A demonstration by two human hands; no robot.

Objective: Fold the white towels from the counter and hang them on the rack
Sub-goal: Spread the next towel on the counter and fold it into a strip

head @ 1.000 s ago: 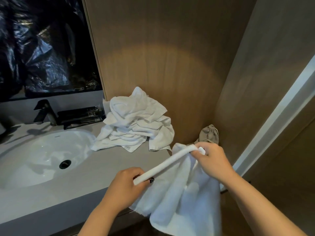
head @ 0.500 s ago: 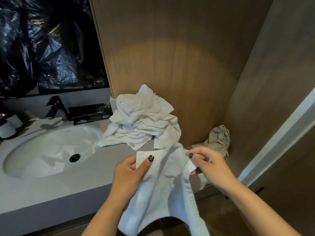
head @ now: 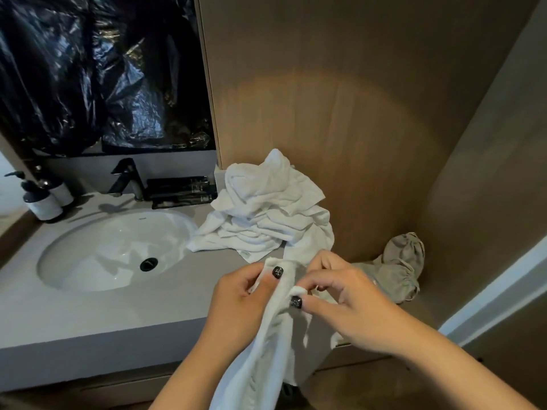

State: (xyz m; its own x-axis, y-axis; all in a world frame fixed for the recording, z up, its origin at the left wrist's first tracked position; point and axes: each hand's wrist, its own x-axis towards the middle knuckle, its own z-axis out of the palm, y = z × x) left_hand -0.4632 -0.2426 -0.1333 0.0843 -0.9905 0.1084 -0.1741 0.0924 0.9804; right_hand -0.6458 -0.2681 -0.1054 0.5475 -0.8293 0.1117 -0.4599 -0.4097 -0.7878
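Both my hands are up in front of the counter edge, working one white towel (head: 266,350). My left hand (head: 236,303) pinches its top edge, thumb pressed on the front of the cloth and the other fingers curled behind it. My right hand (head: 352,303) sits just beside it, thumb and forefinger clamped on a small bunched corner of the same towel, the two hands almost touching. The cloth hangs down between my forearms in loose folds, dropping past the front of the grey counter (head: 97,318) and out of the bottom of the view.

Behind my hands, on the counter against the wood-panelled wall (head: 325,108), lies the pile of white towels (head: 266,214), crumpled and stacked unevenly, its near edge just beyond my fingertips. To the right of the pile, in the corner, a grey drawstring bag (head: 399,267) slumps on the counter.

To the left, the oval white sink (head: 112,250) is sunk into the counter, with a black drain at the bottom and a black faucet (head: 125,179) behind it. Next to the faucet lies a black tray of toiletries (head: 180,192). Two pump bottles (head: 44,196) stand at the far left. Above them, black plastic sheeting (head: 100,72) covers the mirror area.
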